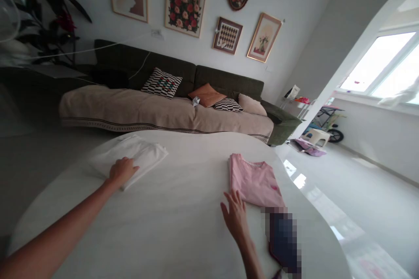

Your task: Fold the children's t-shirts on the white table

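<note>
On the left part of the round white table lies a flat, folded white garment; its exact kind is unclear. My left hand rests on its near side, the fingers curled and closed on the fabric. A folded pink T-shirt, its neckline facing the sofa, lies toward the right. By its near left corner is my right hand, fingers spread and holding nothing. Whether the fingertips touch the shirt is hard to tell. A dark blue, pixelated item lies just below the shirt.
Behind the table stands a dark green sofa with a beige cover and several cushions. A leafy plant stands at the back left. On the right floor are a white stool and a purple item.
</note>
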The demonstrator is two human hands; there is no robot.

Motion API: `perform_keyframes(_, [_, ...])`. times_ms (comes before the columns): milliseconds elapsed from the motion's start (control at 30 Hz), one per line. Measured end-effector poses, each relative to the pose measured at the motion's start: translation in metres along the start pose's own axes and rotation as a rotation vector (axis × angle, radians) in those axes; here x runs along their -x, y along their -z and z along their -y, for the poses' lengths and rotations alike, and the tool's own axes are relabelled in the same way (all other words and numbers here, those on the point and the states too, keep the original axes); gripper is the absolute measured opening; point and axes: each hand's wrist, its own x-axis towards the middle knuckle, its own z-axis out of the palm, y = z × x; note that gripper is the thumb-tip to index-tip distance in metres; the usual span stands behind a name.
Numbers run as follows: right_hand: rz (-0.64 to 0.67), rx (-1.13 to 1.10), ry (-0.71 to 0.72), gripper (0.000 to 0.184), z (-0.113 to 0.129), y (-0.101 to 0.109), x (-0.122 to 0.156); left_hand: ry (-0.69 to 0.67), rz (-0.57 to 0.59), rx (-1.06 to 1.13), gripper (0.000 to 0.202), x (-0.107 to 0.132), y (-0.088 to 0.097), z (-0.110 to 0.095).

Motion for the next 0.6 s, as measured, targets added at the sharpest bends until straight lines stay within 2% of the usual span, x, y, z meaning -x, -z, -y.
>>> perform_keyframes(67, [0.011,-0.064,0.073,0.038,0.024,-0.013,0.028,0.023,-0.010,-0.049,0.011,0.006,0.008,0.013])
perform_keyframes(167, [0.027,-0.158,0.120,0.042,0.042,-0.029,0.057,0.026,-0.033,-0.063,0.018,0.010,0.019,0.005])
perform_keyframes(267, [0.003,-0.297,0.112,0.046,0.043,-0.033,0.065,-0.034,-0.068,-0.012,0.029,0.017,0.037,-0.027])
perform_keyframes(367, [-0.038,-0.590,0.081,0.039,0.049,-0.023,0.059,-0.200,-0.001,0.091,0.038,0.048,0.060,-0.068])
perform_keyframes(433, [-0.031,-0.905,0.078,0.041,0.063,-0.011,0.052,-0.370,0.220,0.170,0.031,0.081,0.073,-0.090])
perform_keyframes(467, [-0.013,-1.061,0.087,0.045,0.072,-0.005,0.049,-0.474,0.457,0.213,0.031,0.097,0.077,-0.097])
perform_keyframes(500, [0.005,-1.181,0.096,0.047,0.082,0.000,0.048,-0.558,0.731,0.241,0.038,0.112,0.080,-0.103])
perform_keyframes(533, [0.017,-1.253,0.106,0.047,0.093,0.004,0.047,-0.613,0.956,0.258,0.046,0.125,0.081,-0.106])
perform_keyframes(567, [0.021,-1.280,0.113,0.045,0.103,0.008,0.048,-0.640,1.093,0.271,0.052,0.135,0.080,-0.107])
perform_keyframes(600, [0.020,-1.276,0.120,0.040,0.112,0.011,0.051,-0.634,1.108,0.279,0.054,0.142,0.076,-0.108])
